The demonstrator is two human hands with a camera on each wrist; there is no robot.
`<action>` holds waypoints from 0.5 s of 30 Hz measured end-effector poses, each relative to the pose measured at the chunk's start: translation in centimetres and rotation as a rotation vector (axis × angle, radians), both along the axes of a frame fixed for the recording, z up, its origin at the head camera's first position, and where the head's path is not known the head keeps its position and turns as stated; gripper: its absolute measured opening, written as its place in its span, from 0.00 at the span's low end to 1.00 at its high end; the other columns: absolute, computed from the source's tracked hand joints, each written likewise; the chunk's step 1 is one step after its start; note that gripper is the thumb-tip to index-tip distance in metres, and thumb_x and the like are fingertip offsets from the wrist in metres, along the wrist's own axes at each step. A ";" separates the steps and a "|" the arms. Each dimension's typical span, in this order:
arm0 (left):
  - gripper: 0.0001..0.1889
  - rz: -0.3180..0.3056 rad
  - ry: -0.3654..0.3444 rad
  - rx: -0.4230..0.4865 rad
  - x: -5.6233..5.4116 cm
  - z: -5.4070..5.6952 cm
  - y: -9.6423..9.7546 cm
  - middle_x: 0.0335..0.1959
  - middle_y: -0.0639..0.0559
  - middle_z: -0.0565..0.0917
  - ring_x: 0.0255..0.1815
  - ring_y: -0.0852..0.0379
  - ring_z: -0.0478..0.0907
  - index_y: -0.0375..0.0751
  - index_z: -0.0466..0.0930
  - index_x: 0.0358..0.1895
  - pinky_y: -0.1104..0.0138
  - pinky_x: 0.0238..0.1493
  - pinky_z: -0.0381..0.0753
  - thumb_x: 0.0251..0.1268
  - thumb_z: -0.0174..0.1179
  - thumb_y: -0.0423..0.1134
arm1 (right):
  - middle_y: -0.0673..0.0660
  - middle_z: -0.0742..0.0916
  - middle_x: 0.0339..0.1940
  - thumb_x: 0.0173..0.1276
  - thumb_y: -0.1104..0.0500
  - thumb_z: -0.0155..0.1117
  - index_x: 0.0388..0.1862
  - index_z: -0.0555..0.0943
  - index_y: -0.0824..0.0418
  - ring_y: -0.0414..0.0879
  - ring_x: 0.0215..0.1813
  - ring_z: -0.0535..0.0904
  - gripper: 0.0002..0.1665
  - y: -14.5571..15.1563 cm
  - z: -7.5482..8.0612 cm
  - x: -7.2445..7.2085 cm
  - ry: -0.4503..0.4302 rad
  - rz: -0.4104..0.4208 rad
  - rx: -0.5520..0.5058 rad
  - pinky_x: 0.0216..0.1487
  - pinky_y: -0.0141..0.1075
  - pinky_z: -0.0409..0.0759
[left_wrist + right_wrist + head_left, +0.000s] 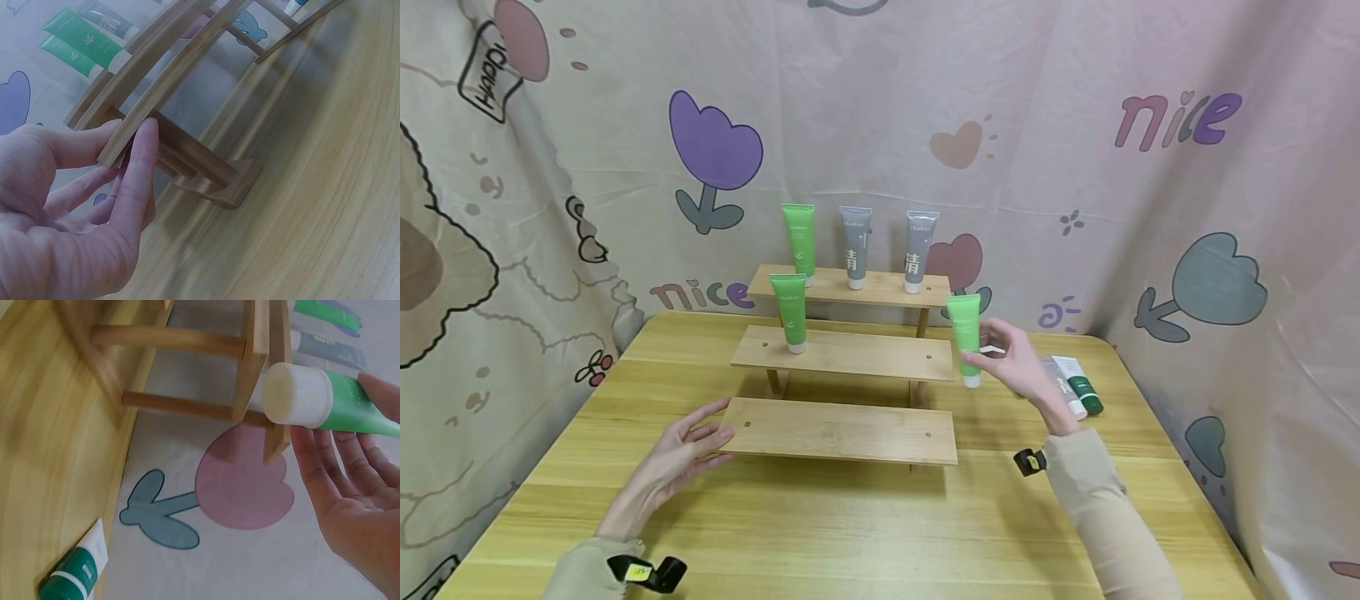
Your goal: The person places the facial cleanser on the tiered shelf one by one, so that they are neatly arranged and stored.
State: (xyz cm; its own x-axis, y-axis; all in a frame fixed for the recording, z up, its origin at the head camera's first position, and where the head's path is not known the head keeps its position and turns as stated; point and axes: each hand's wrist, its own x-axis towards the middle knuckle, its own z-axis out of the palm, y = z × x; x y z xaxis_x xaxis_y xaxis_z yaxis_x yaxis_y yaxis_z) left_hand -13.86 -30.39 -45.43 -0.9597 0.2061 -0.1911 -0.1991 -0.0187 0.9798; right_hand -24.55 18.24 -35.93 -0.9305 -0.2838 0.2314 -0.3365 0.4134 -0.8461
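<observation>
A three-tier wooden display rack [842, 429] stands on the table. My left hand [677, 454] pinches the left end of its lowest board, thumb on one face and fingers on the other in the left wrist view. My right hand [1021, 367] holds a light green squeeze tube [964, 325] between thumb and fingers, white cap down, just off the right end of the middle board. On that board's left side stands another green tube [791, 308]. The top board carries a green tube [800, 237] at left and two grey tubes, one central [855, 242] and one at right [919, 246].
Beyond my right wrist, a dark green and white tube [1081, 387] lies on the wooden table [1000, 517] beside a grey tube [1060, 383]. A patterned cloth [865, 108] hangs behind the table and along both sides.
</observation>
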 end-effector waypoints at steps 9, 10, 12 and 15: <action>0.38 0.003 -0.004 0.000 0.0 0.0 0.0 0.52 0.52 0.72 0.50 0.65 0.77 0.41 0.45 0.82 0.66 0.58 0.87 0.77 0.55 0.34 | 0.64 0.87 0.50 0.63 0.60 0.74 0.59 0.78 0.64 0.49 0.49 0.83 0.26 -1.9 0.9 -0.4 0.003 -0.003 0.019 0.56 0.39 0.82; 0.38 0.003 -0.004 -0.002 0.0 0.0 0.0 0.52 0.52 0.72 0.50 0.65 0.77 0.41 0.45 0.82 0.66 0.58 0.87 0.77 0.55 0.34 | 0.64 0.87 0.50 0.62 0.60 0.74 0.58 0.78 0.64 0.50 0.50 0.83 0.26 -2.1 1.0 -0.5 0.005 0.000 0.019 0.57 0.41 0.82; 0.38 0.006 -0.003 -0.002 0.0 0.0 0.0 0.53 0.52 0.72 0.50 0.65 0.77 0.41 0.45 0.82 0.66 0.58 0.87 0.77 0.55 0.34 | 0.64 0.87 0.49 0.62 0.61 0.74 0.57 0.79 0.64 0.52 0.51 0.83 0.25 -2.5 1.2 -0.6 0.013 0.009 0.016 0.60 0.45 0.81; 0.38 0.005 0.003 -0.006 -0.1 -0.1 -0.1 0.53 0.52 0.71 0.51 0.65 0.77 0.41 0.46 0.82 0.66 0.58 0.87 0.77 0.55 0.35 | 0.65 0.87 0.49 0.61 0.62 0.75 0.57 0.79 0.65 0.54 0.51 0.84 0.25 -3.2 1.5 -0.7 0.029 0.025 0.013 0.63 0.50 0.81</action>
